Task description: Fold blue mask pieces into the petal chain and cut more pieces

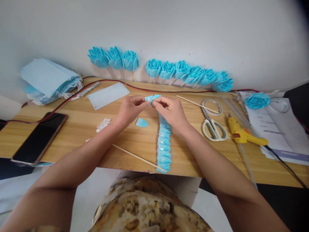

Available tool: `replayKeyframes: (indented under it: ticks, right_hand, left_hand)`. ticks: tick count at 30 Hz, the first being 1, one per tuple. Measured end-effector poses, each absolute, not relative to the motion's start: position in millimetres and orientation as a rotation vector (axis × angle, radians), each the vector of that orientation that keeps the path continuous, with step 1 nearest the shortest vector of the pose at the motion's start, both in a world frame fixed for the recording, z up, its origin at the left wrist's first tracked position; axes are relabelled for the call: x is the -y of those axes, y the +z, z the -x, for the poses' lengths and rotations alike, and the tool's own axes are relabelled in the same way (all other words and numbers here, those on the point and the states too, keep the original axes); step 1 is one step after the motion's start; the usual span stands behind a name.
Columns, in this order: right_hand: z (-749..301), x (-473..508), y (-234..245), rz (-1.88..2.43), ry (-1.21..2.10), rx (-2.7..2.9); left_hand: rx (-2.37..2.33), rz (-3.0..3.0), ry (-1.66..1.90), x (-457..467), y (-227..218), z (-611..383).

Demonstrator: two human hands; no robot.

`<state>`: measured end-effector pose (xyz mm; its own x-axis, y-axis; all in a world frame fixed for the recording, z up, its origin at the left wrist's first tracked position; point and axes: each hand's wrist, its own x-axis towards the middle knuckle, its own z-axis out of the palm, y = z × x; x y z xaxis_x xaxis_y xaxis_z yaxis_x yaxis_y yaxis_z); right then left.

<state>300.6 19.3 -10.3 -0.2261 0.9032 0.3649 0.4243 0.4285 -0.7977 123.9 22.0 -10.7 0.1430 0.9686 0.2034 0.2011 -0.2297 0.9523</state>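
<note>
Over the middle of the wooden table, my left hand [132,108] and my right hand [170,109] pinch the far end of a strip of folded blue petals [164,145] between thumbs and fingers. The strip runs from under my right hand towards the table's near edge, its petals overlapping with shiny clear patches on them. A single loose blue petal [142,122] lies just below my left hand. One thin wooden stick [137,157] touches the strip's near end. White scraps [103,125] sit beside my left forearm.
Blue flowers on sticks [115,58] lean on the wall. At right lie scissors [213,129], a tape roll [212,106], a yellow glue gun [241,132] and a finished flower [257,101]. At left are a phone [40,138], a mask stack [49,77] and a blue sheet [108,95].
</note>
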Motion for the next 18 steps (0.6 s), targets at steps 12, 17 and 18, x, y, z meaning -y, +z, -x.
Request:
replayKeyframes:
  ticks: [12,17,18]
  right_hand:
    - [-306.8,-24.7,-8.2,1.134,0.866,1.722]
    - [-313.9,-31.1,-6.3,1.158,1.09,1.545]
    - [-314.2,-31.2,-5.8,1.154,1.152,1.548]
  left_hand:
    - [-1.15,-1.499,1.152,-19.8,-2.9,-124.0]
    - [-1.085,-1.421,1.088,-19.1,-1.3,-122.0]
    - [-1.075,-1.419,1.078,-19.1,-1.8,-121.6]
